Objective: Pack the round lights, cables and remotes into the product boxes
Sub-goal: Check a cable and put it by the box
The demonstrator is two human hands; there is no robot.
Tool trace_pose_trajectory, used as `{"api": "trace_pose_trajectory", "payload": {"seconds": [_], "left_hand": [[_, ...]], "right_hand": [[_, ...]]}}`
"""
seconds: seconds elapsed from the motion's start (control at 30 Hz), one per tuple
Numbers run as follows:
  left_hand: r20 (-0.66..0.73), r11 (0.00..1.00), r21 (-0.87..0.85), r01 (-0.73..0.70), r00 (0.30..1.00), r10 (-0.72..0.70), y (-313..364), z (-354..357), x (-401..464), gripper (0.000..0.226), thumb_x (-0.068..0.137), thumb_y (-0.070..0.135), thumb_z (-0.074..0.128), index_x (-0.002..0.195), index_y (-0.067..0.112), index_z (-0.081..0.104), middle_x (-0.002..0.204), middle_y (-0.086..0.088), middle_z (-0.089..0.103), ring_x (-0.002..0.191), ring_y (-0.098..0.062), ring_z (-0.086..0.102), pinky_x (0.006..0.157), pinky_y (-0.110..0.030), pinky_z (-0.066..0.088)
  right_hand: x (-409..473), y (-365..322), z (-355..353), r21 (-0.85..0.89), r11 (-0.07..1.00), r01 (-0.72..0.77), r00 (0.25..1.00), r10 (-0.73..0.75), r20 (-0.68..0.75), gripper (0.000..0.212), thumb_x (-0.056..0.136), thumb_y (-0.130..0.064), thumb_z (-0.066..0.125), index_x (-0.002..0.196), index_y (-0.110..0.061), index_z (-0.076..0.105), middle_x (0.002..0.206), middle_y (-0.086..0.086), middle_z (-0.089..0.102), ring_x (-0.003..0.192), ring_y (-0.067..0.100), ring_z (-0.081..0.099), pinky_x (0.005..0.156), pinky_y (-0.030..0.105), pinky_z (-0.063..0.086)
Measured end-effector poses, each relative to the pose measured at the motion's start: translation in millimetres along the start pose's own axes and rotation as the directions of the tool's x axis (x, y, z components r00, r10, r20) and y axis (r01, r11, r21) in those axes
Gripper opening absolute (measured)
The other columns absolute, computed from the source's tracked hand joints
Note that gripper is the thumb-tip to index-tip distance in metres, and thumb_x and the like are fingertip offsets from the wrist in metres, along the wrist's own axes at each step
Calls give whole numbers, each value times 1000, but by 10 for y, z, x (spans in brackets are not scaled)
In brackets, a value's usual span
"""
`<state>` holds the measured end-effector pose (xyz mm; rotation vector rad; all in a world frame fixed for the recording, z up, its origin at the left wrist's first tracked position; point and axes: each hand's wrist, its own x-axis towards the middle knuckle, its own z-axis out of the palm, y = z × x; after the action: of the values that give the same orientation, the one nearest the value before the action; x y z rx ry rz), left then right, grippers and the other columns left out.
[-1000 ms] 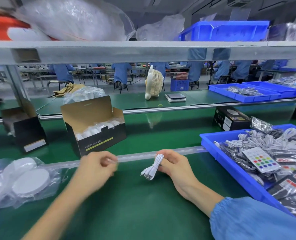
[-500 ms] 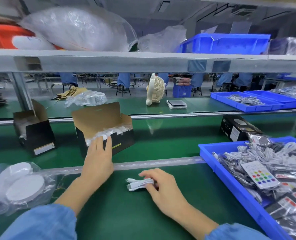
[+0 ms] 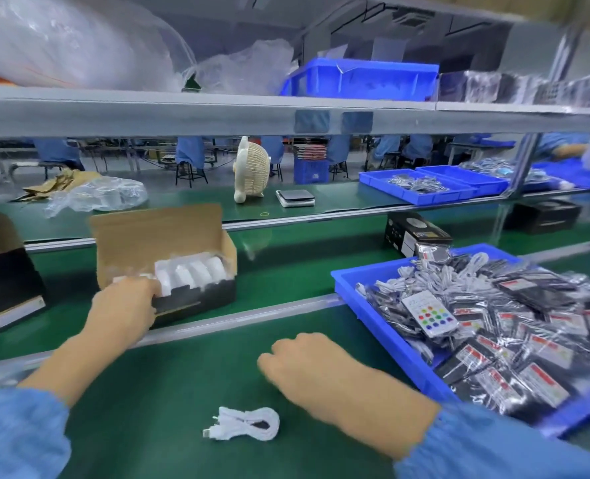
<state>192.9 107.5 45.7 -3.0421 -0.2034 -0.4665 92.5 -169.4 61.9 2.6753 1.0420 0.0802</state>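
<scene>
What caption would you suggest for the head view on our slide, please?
Left hand at the open product box of round lights; coiled white cable lies on the mat.
</scene>
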Motion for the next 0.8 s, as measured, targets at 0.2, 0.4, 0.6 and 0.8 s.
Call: {"api": "trace_pose_trajectory", "payload": {"seconds": [0.2,0.4,0.6,0.8], "left_hand": [[-140,983,62,-175,973,182,116,-358,-437,21,76,6,68,91,20,65,90,-1,64,87,-27,64,61,-32,45],[-20,972,2,-237,971,237,120,-527,-1162,17,84,15,67,97,26,64,95,9,67,93,-14,67,62,-28,45],[-112,961,-133,-244,967,230,-16,-669,-1755,33,65,27,90,89,22,68,111,-11,56,105,-37,56,69,-38,53],[38,996,-82,-34,999,37,356,-627,-1781,55,88,76,34,125,37,46,134,5,43,130,-22,35,95,-41,40]], "right_hand": [[-456,804,-71,-49,849,-526,844,515,-148,23,89,-11,50,109,-22,48,111,2,55,104,26,59,65,32,32],[-933,1461,368,184,534,-825,557,823,108,39,89,-28,63,128,-26,55,127,6,60,116,27,57,89,34,48],[-971,1318,306,487,436,-757,423,895,-145,39,80,1,62,113,-20,68,114,12,66,101,33,60,77,36,47],[-580,277,-576,885,458,77,504,748,-431,27,72,-12,83,89,-27,69,75,-6,67,67,14,62,61,22,54]]}}
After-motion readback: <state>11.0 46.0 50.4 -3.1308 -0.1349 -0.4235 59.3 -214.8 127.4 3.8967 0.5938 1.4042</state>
